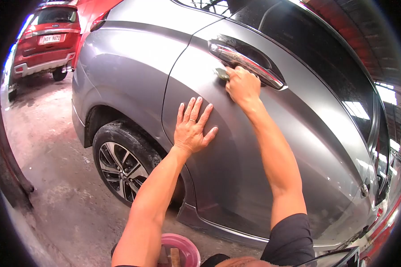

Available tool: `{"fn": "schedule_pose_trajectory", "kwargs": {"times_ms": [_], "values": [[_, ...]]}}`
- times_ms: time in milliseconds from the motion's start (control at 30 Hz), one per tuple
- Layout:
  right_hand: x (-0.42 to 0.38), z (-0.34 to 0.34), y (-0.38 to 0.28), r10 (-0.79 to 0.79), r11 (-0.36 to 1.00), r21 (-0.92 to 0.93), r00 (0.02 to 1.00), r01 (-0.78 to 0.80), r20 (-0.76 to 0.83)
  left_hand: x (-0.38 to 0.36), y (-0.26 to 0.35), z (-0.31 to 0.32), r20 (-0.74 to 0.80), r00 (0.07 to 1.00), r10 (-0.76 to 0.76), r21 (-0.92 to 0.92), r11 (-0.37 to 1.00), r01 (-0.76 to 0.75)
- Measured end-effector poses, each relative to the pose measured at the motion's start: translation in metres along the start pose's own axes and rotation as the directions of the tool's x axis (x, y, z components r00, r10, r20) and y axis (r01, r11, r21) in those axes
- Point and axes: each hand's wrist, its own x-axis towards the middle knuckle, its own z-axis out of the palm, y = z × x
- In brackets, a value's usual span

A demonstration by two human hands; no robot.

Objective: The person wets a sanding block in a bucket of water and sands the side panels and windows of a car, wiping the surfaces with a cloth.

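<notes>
My left hand lies flat on the grey car door, fingers spread, a ring on one finger. My right hand is closed just below the chrome door handle. From its fingertips sticks out a small greyish-green piece, held against the door panel; I cannot tell its exact kind. The hand hides most of that piece and overlaps the lower part of the handle in this view.
Below the rear fender stands the car's wheel. A pink basin with a brown block in it sits on the concrete floor beneath my left arm. Behind, at the upper left, a red SUV is parked.
</notes>
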Motion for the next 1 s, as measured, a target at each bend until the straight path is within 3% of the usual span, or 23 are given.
{"fn": "schedule_pose_trajectory", "kwargs": {"times_ms": [100, 233, 400, 667, 833, 900, 933, 1000], "values": [[-0.006, -0.007, 0.001, 0.024, 1.000, -0.001, 0.998, -0.024, 0.064, 0.001, 0.001, 0.001, -0.001, 1.000, 0.002, -0.020, 1.000, -0.002], [0.012, 0.011, -0.006, 0.000, 1.000, 0.020, 0.995, 0.002, -0.098, 0.002, 0.001, -0.001, -0.006, 1.000, -0.007, -0.014, 1.000, 0.007], [-0.007, -0.002, -0.002, 0.091, 0.989, 0.117, 0.996, -0.094, 0.025, 0.001, 0.002, 0.001, -0.006, 1.000, -0.006, -0.032, 0.999, 0.006], [-0.003, 0.003, 0.004, 0.172, 0.956, 0.240, 0.985, -0.169, 0.007, 0.000, 0.000, 0.002, -0.029, 1.000, -0.009, -0.047, 0.999, 0.008], [0.009, 0.015, 0.002, 0.169, 0.969, 0.190, 0.985, -0.160, -0.035, 0.000, 0.001, 0.002, -0.029, 1.000, -0.013, -0.036, 0.999, 0.011], [0.020, 0.021, -0.006, 0.099, 0.980, 0.189, 0.980, -0.066, -0.173, 0.000, 0.001, 0.001, -0.016, 1.000, -0.023, -0.032, 0.999, 0.022], [0.024, 0.020, -0.009, 0.108, 0.988, 0.125, 0.989, -0.096, -0.099, 0.001, 0.002, 0.000, -0.010, 1.000, -0.025, -0.034, 0.999, 0.025], [0.019, 0.019, -0.011, 0.112, 0.985, 0.148, 0.986, -0.093, -0.127, 0.001, 0.003, 0.001, -0.009, 1.000, -0.029, -0.030, 0.999, 0.029]]}}
